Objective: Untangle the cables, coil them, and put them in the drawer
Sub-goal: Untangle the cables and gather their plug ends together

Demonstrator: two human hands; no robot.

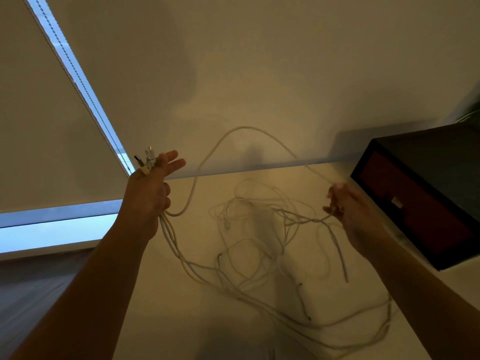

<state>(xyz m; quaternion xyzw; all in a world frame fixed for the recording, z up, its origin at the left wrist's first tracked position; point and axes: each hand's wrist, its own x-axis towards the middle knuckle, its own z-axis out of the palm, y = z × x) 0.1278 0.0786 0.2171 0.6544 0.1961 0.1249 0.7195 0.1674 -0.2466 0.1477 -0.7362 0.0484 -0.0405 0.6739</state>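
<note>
A tangle of several thin white cables (259, 237) lies spread over the pale table top (161, 294). My left hand (149, 193) is raised at the left and grips a bundle of cable ends, with plugs (146, 158) sticking up above the fingers and strands hanging down from the palm. My right hand (345, 203) is up at the right, pinching a cable strand. One white cable arcs high (244, 128) between the two hands. A dark drawer unit (420, 203) with a red front sits at the right, its drawer shut.
A plain wall rises behind the table. A window with a lowered roller blind (39, 126) and a bead chain fills the left. Dark floor (31, 287) shows at the lower left. A bit of green plant (471, 114) peeks above the drawer unit.
</note>
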